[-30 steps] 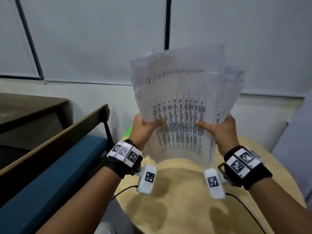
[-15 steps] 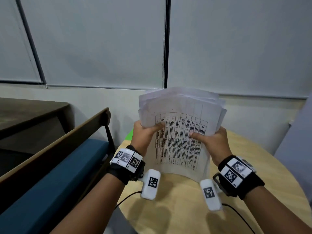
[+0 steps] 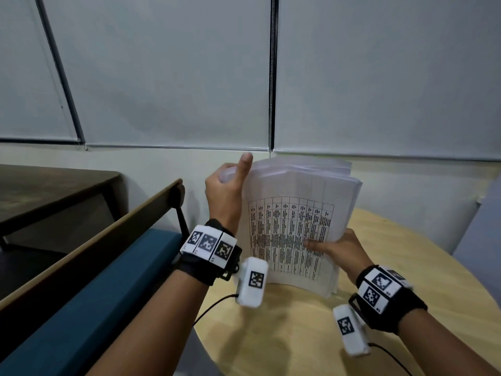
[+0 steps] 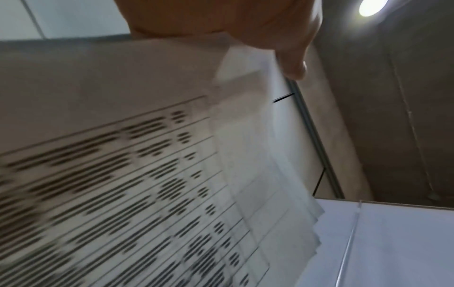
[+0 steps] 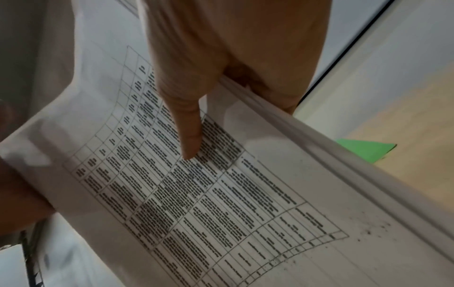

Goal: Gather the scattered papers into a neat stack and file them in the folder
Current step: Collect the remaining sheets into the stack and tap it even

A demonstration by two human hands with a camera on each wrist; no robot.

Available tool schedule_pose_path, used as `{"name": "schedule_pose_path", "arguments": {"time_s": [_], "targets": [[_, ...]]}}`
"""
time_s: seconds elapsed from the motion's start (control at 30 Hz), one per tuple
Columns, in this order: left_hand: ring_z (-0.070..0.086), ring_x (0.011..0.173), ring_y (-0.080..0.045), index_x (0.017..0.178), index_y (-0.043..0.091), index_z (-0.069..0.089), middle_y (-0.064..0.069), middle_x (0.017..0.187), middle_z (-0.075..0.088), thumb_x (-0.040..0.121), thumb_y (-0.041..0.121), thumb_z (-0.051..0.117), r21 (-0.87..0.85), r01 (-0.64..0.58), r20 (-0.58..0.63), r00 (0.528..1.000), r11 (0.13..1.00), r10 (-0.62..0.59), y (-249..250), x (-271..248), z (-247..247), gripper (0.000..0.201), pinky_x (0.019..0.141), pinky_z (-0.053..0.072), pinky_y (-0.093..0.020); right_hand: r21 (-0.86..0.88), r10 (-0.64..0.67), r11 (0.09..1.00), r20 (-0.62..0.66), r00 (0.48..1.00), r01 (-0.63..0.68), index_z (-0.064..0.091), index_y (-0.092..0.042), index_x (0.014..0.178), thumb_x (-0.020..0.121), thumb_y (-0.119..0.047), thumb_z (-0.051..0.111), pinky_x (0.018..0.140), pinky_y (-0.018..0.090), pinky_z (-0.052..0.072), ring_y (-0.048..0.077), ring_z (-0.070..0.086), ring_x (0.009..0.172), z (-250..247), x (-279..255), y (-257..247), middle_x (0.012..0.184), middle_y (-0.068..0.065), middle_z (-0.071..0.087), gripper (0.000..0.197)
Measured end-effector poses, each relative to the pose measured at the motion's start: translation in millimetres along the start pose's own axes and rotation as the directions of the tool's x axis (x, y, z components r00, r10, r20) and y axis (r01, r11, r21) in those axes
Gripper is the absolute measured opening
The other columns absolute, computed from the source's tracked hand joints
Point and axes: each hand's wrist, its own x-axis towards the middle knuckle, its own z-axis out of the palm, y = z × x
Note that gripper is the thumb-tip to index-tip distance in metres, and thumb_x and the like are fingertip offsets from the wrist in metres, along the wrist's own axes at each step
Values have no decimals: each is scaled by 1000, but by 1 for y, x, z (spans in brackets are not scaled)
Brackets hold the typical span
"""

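Note:
A stack of white printed papers (image 3: 292, 234) stands upright with its bottom edge on the round wooden table (image 3: 298, 335). The front sheet shows a table of text. My left hand (image 3: 230, 183) holds the stack's top left corner, fingers curled round it and thumb pointing up. My right hand (image 3: 341, 251) grips the lower right edge, thumb (image 5: 189, 136) on the front sheet and fingers behind. The sheet edges (image 4: 307, 213) are still slightly fanned in the left wrist view. A corner of the green folder (image 5: 366, 151) lies on the table behind the papers; the head view hides it.
A bench with a blue seat (image 3: 108, 294) and a wooden backrest (image 3: 108, 232) stands close on the left of the table. A pale wall with roller blinds (image 3: 379, 77) is right behind the table. A dark tabletop (image 3: 40, 191) sits at far left.
The stack came down from mid-air and now stands on the table, its sheets more even. My left hand slid up from the lower left edge to the top left corner.

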Motion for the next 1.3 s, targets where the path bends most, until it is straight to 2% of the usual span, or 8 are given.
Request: {"name": "schedule_pose_path", "arguments": {"time_s": [0.23, 0.4, 0.53, 0.7, 0.9, 1.0, 1.1, 1.3], "targets": [[51, 61, -12, 58, 16, 63, 5, 58, 56, 70, 36, 76, 269, 33, -91, 996, 963, -8, -4, 24, 12, 26, 63, 42, -26, -69, 68, 995, -16, 998, -69, 68, -13, 112, 25, -66, 87, 92, 41, 55, 20, 71, 96, 3, -1, 25, 108, 4, 75, 104], [56, 60, -7, 66, 21, 71, 6, 62, 66, 76, 37, 73, 450, -143, 246, 969, 881, 32, 14, 35, -4, 19, 65, 42, -24, -365, -114, 930, -166, 979, 46, 72, -2, 102, 71, -40, 81, 79, 34, 54, 31, 71, 92, -7, -13, 17, 96, 19, 74, 50], [59, 62, -8, 76, 18, 73, -1, 67, 70, 76, 54, 72, 571, -300, 530, 846, 764, -63, 40, 35, -20, 37, 61, 44, -26, -672, -266, 726, -79, 961, 146, 64, -21, 61, 78, -37, 75, 60, 34, 44, 37, 69, 77, -31, -13, -44, 68, 16, 66, 26], [74, 88, -29, 95, 5, 75, -15, 94, 78, 72, 26, 84, 576, -194, 527, 830, 794, -179, 16, 24, -30, 32, 82, 59, -50, -891, -325, 324, 210, 922, 317, 62, -28, 71, 80, -37, 70, 58, 29, 38, 29, 64, 77, -40, -19, -111, 73, 5, 64, 16], [70, 99, -44, 98, 6, 76, -29, 106, 72, 71, 13, 82, 202, 54, 368, 921, 978, -126, -36, 10, -67, 29, 91, 53, -64, -787, -239, 601, -10, 971, 140, 68, -16, 71, 53, -66, 78, 62, 36, 50, 23, 66, 71, -97, -13, -96, 70, 3, 69, 54], [71, 95, -33, 99, 12, 75, -17, 103, 77, 76, -5, 74, 56, 168, 327, 928, 984, -177, -58, -1, -68, 28, 93, 54, -57, -94, -118, 989, 13, 993, 118, 72, -7, 105, 44, -45, 91, 84, 44, 59, 31, 71, 100, -98, -21, -65, 106, 16, 74, 74], [74, 89, -21, 95, 14, 73, -1, 93, 79, 80, -8, 69, 12, 193, 302, 935, 981, -188, -66, -12, -53, 27, 88, 59, -43, 186, -184, 962, -93, 979, 198, 67, 3, 114, 40, -40, 94, 87, 42, 57, 32, 70, 103, -86, -21, -44, 113, 16, 72, 90], [72, 101, -25, 106, 12, 69, -13, 112, 74, 76, 1, 77, -32, 301, 195, 937, 953, -289, -92, -29, -49, 33, 85, 60, -36, 125, -208, 960, -269, 940, 249, 74, -11, 94, 42, -40, 92, 81, 40, 60, 19, 73, 86, -76, -28, -12, 98, -1, 77, 62]]}}
